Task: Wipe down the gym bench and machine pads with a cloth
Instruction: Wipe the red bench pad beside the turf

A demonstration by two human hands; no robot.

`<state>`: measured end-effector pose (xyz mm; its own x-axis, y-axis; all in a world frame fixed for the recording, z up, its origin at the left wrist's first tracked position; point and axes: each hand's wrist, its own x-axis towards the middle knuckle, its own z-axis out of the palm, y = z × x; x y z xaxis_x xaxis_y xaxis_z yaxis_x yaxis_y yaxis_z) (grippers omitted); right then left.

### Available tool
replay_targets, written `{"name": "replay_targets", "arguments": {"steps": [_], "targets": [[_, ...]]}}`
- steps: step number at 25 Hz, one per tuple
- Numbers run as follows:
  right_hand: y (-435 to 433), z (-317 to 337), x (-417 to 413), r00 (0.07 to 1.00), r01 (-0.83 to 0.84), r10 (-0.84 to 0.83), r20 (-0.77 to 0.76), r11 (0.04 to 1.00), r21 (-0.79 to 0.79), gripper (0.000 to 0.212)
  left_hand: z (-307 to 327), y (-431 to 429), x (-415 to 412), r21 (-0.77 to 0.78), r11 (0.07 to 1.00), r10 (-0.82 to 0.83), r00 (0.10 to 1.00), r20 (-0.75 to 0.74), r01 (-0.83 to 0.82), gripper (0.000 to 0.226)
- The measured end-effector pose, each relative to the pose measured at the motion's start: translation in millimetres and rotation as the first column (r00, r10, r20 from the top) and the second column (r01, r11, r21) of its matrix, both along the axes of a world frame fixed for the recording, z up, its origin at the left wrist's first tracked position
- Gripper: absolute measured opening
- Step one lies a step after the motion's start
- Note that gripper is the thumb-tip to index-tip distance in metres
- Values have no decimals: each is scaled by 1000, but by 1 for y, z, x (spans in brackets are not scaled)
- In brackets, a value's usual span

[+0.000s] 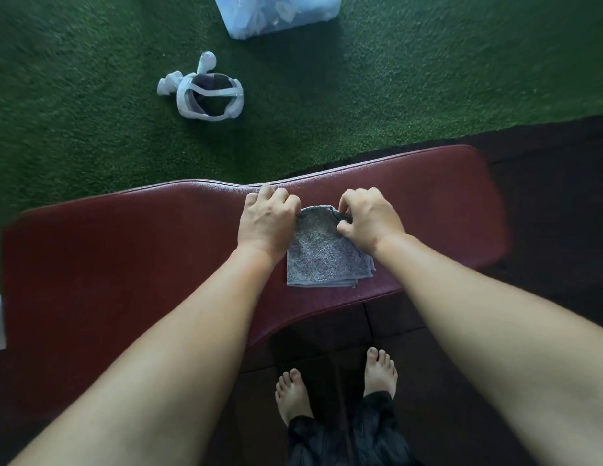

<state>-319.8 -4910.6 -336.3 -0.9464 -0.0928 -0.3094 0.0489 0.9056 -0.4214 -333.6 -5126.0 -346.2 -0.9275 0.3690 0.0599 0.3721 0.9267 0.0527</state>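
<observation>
The folded grey cloth (327, 260) lies toward the near edge of the red surface (125, 247), right of its middle. The left hand (268, 218) curls onto the cloth's far-left corner and the right hand (370, 220) pinches its far-right corner. Judging by this, the wiping is mostly still to do.

A folded grey cloth (327, 253) lies on the maroon bench (125, 250).

Bare forearms (179, 331) and feet (293, 395); dark, perhaps patterned trousers (344, 438).

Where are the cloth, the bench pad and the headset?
cloth (327, 260), head view, its bare middle.
bench pad (125, 250), head view, bare left part.
headset (212, 93), head view, its white strap.
</observation>
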Motion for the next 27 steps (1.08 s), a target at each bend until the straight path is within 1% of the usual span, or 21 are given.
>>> {"name": "replay_targets", "arguments": {"steps": [2,4,6,7,9,11,13,14,16,17,18,20,21,23,25,26,27], "targets": [[-2,5,0,1000,18,-18,0,999,-36,24,4,1,0,44,999,-3,1000,11,2,22],[-1,8,4,999,9,-11,-40,999,-52,25,14,0,4,96,995,-1,1000,-14,2,27],[4,16,20,989,-32,22,-146,997,-71,23,25,-4,18,136,991,-8,998,-58,16,34],[8,17,32,976,-66,47,-212,994,-87,21,29,-7,27,157,987,-23,998,-67,33,34],[14,16,62,939,-160,124,-320,983,-89,21,34,-14,55,176,981,-67,996,-62,77,25],[15,9,93,910,-282,248,-331,958,-57,20,31,-22,87,149,979,-131,990,-46,136,14],[16,1,111,892,-373,354,-280,928,-14,11,26,-29,110,96,979,-182,983,30,179,13],[17,1,112,900,-364,348,-261,931,-12,13,26,-30,114,89,982,-175,981,82,168,17],[15,7,96,941,-256,239,-239,966,-40,25,32,-25,104,138,987,-102,985,136,83,22],[10,12,85,959,-215,205,-198,976,-30,29,36,-19,95,158,987,-67,986,154,43,24],[5,18,74,972,-212,211,-107,977,6,36,38,-11,85,137,990,-42,979,198,15,30],[-6,21,57,958,-283,278,66,953,106,50,41,6,67,-12,999,-28,940,341,34,46],[-12,21,53,946,-316,301,117,938,142,50,41,13,63,-85,994,-27,925,380,63,46],[-17,19,51,941,-321,297,163,935,151,38,42,18,64,-142,987,-14,914,406,79,35],[-18,23,53,952,-272,250,178,956,111,23,48,16,67,-87,996,24,908,418,14,28],[-18,29,54,960,-229,213,183,971,71,22,52,16,69,-25,999,45,902,429,-37,27],[-17,38,56,969,-167,162,188,986,13,25,60,15,71,42,995,60,898,436,-87,25]]}}
